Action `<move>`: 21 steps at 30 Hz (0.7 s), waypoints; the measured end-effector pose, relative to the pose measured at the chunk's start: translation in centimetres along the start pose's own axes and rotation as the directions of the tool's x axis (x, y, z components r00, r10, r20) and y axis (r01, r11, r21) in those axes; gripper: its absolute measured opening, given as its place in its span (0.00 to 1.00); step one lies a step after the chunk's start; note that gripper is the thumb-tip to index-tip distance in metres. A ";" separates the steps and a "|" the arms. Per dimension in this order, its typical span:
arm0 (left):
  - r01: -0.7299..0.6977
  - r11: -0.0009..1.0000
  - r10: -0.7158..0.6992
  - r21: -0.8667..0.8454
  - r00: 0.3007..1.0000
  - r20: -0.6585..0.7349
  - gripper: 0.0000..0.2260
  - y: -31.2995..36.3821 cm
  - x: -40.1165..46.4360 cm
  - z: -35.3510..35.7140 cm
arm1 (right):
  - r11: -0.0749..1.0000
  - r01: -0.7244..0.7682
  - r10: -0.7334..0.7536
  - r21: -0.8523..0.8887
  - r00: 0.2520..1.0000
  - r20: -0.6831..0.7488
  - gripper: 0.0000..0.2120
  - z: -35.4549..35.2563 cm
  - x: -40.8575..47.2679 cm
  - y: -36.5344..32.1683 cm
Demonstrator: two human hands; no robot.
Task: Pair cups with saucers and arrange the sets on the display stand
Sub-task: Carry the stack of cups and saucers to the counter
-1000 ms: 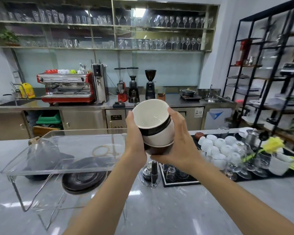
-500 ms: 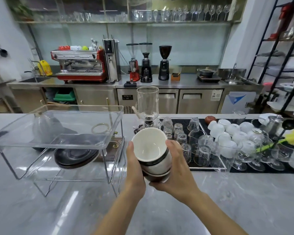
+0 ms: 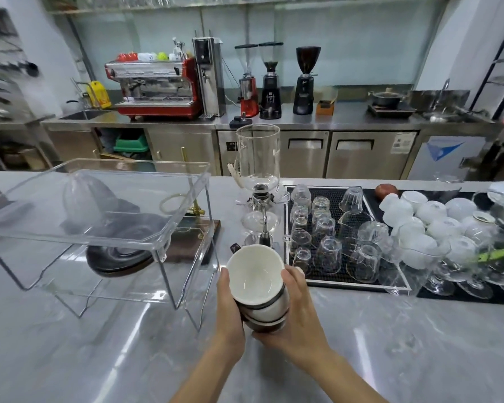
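Observation:
A stack of cups (image 3: 255,279), white inside with dark bands outside, is held between both hands just above the grey counter, tilted toward me. My left hand (image 3: 229,306) grips its left side and my right hand (image 3: 296,312) wraps its right side and base. To the left stands the clear two-tier display stand (image 3: 105,228). A pile of dark saucers (image 3: 120,257) lies on its lower tier. The upper tier holds nothing.
A glass siphon coffee maker (image 3: 258,181) stands right behind the cups. A black mat (image 3: 344,277) with upturned glasses and white cups (image 3: 425,219) fills the right side. Bare grey counter (image 3: 99,359) lies in front of me.
The cup stack and both hands have come down from chest height to just above the counter, and my view has tilted downward. The grip is unchanged.

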State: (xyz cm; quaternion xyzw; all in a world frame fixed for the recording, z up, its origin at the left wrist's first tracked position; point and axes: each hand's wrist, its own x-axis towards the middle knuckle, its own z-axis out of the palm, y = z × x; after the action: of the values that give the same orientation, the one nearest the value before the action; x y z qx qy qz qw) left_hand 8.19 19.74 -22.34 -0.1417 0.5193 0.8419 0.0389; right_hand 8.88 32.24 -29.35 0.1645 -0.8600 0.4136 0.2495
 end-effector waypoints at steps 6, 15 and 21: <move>-0.004 1.000 0.004 -0.003 1.000 -0.010 0.25 -1.3 1.5 -0.6 | 1.000 -0.001 0.001 0.022 1.000 0.013 0.55 0.9 0.2 1.2; 0.010 1.000 -0.010 -0.008 0.999 -0.053 0.24 -3.2 2.9 -1.2 | 0.998 -0.049 0.046 0.047 0.997 0.062 0.53 1.4 -0.4 2.7; 0.009 1.000 -0.010 -0.015 0.999 -0.053 0.24 -3.9 3.3 -1.5 | 1.000 -0.021 0.020 0.023 0.998 0.054 0.54 1.5 -0.4 2.9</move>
State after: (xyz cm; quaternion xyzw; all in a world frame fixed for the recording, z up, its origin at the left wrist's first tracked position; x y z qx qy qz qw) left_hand 6.20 19.87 -27.23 -0.1665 0.5130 0.8416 0.0280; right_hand 7.38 32.85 -32.21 0.1697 -0.8630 0.4219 0.2201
